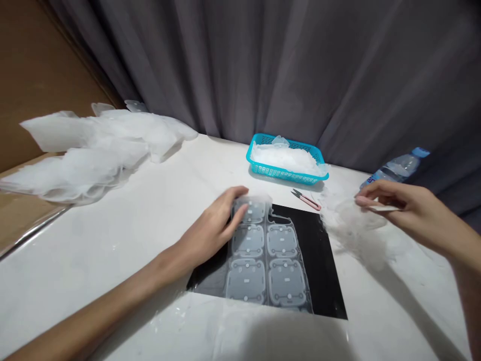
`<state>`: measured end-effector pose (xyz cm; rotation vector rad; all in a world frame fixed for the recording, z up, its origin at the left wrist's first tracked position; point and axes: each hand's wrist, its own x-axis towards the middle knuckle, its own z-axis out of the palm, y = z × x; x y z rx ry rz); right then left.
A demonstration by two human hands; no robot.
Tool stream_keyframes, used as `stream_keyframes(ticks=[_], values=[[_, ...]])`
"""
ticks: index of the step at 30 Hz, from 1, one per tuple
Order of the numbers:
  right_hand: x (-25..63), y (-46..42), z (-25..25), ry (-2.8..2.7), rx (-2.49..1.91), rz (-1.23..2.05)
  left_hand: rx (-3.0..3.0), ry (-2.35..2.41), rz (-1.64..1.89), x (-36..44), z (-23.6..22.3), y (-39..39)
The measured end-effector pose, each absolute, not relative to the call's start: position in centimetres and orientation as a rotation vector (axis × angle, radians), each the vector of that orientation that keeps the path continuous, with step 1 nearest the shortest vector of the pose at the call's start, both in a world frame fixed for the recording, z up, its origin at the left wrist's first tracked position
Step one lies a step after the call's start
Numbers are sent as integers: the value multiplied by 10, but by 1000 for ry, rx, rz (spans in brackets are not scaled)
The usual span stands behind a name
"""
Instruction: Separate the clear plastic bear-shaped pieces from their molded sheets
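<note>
A translucent moulded sheet [247, 240] with two columns of rounded-square pieces lies on a black mat [325, 271]. One place at the sheet's upper right shows only a thin, ragged outline. My left hand [216, 223] grips the sheet's upper left edge between thumb and fingers, and that end looks slightly raised. On the right, my right hand [400, 200] is closed in a pinch on a thin translucent scrap. Below it sits a heap of clear scraps [353, 225], partly blurred. Pink-handled thread snips [306, 199] rest just beyond the mat, away from both hands.
Behind the mat stands a turquoise basket [287, 174] filled with translucent pieces. A water bottle [398, 168] leans at the back right. Stacked translucent sheets [108, 135] spread over the left of the white table [150, 210], beside cardboard [41, 75]. A grey curtain [263, 65] hangs behind.
</note>
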<state>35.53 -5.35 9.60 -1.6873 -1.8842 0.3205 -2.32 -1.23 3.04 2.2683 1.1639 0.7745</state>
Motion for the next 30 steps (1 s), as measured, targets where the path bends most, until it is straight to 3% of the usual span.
stream_keyframes(ticks=[2,5,9,16,30], values=[[315,-62,90,-1852,-1530,515,2229,1192,944,-15,35,-26],[260,-70,66,-1790,-1286,792,2147,921,797,-4,39,-46],[236,-73,39,-1790,-1193,989,1935,771,898,2,33,-54],[244,-77,36,-1733,-912,1016,2012,721,922,1,26,-53],[237,-79,28,-1714,-809,1022,2018,556,945,-2,24,-59]])
